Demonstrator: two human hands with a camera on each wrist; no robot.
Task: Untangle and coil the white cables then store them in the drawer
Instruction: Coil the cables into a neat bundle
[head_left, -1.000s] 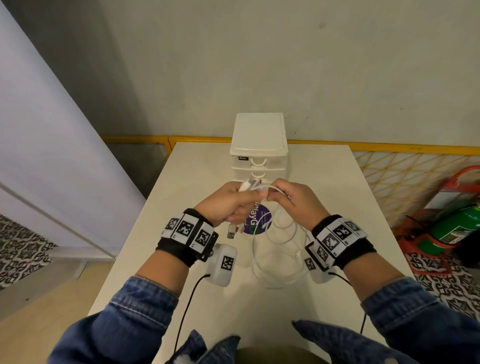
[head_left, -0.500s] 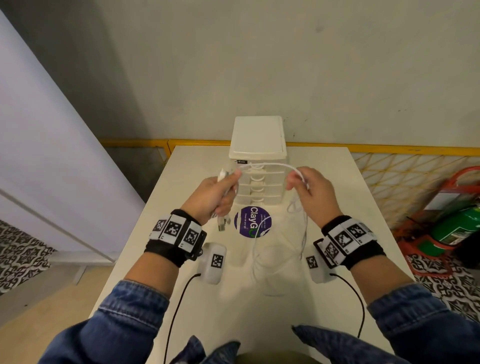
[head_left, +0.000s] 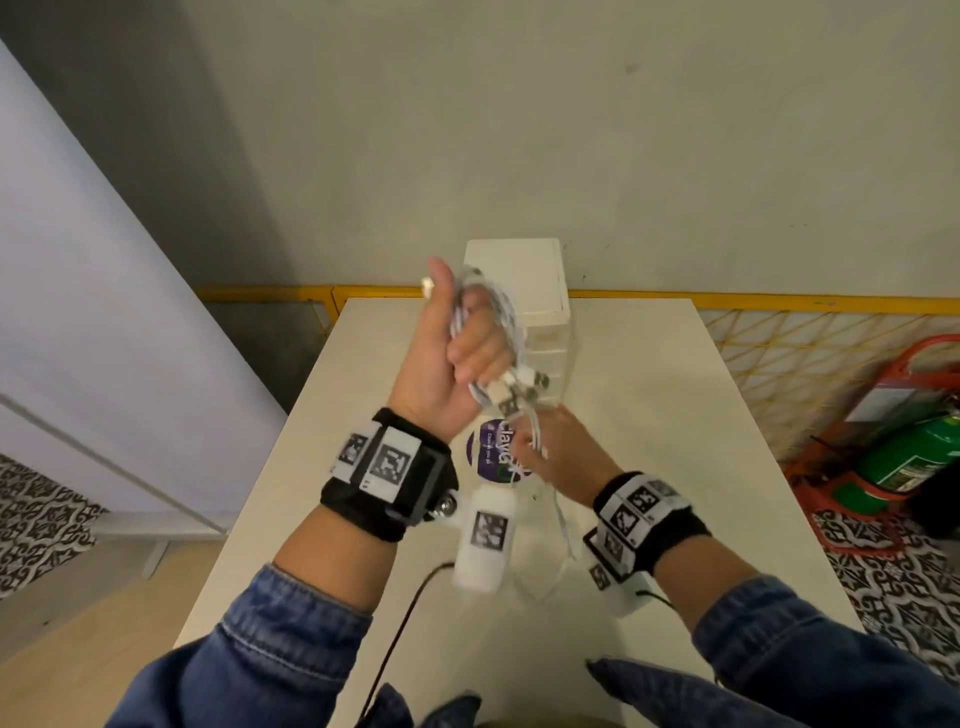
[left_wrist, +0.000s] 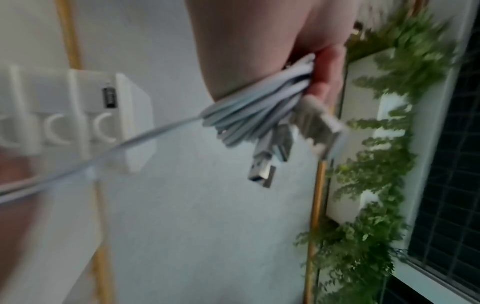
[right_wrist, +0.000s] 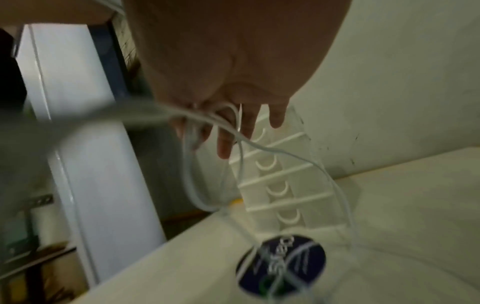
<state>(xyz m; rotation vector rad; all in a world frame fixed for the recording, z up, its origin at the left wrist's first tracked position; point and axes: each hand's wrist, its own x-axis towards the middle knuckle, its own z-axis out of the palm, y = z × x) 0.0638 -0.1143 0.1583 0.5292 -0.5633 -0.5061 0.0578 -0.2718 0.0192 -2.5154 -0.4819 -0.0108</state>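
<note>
My left hand (head_left: 457, 343) is raised in front of the drawer unit and grips a bundle of white cables (head_left: 493, 322) wound round its fingers. USB plugs (left_wrist: 262, 172) hang from the bundle (left_wrist: 249, 115). Lower down, my right hand (head_left: 556, 452) pinches a loose white cable strand (head_left: 535, 436) that runs up to the bundle. In the right wrist view the strand (right_wrist: 233, 131) crosses my fingers and loops down over the table. The small white drawer unit (head_left: 524, 280) stands at the table's far end with its drawers (right_wrist: 275, 189) closed.
A round purple sticker (head_left: 491, 452) lies on the white table (head_left: 675, 415) in front of the drawer unit. A yellow rail (head_left: 779, 301) runs behind the table. A green and red extinguisher (head_left: 909, 457) stands on the floor at right. A pale wall panel (head_left: 78, 312) is at left.
My left hand rose and turned palm toward me with the cable now wound round its fingers. My right hand dropped toward the table, feeding the strand below the bundle.
</note>
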